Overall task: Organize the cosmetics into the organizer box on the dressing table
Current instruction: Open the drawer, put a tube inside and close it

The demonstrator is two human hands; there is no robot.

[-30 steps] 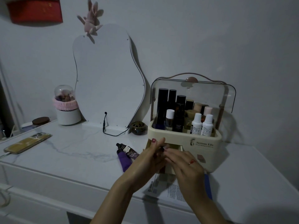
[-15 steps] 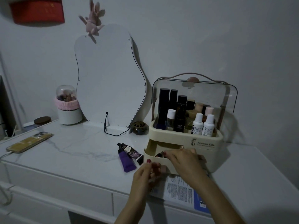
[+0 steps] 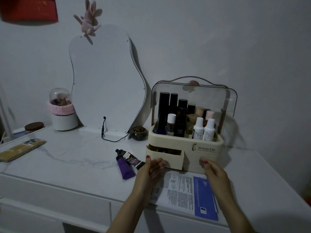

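1. Both hands have left the inside of the small drawer since half a second ago: the left hand [image 3: 151, 167] now presses straight fingers on the front of the cream pull-out drawer [image 3: 165, 156], and the right hand [image 3: 211, 167] rests its fingers on the lower front of the cream plastic organizer box with clear flip-up lid [image 3: 204, 148]. Neither hand holds anything.
2. That box stands on the right part of the white marble-look dressing table [image 3: 70, 155], its upper tray full of upright bottles, its left drawer partly out.
3. Risk: a hard push on the drawer could slide the whole light box backward or rock the tall bottles; the right hand seems placed to brace against this. Items inside the drawer are too dark to make out and could jam it if they stand proud.
4. Two tubes still lie outside, just left of the drawer: a purple squeeze tube [image 3: 125, 167] and a dark tube with a printed label [image 3: 130, 158], touching each other. The left wrist passes close by and could knock them.
5. A printed white and blue leaflet [image 3: 188, 192] lies under the hands, overhanging the table's front edge; a dragging forearm could pull it off.
6. Open tabletop lies left of the tubes, as far as a phone in a yellow case [image 3: 21, 149].
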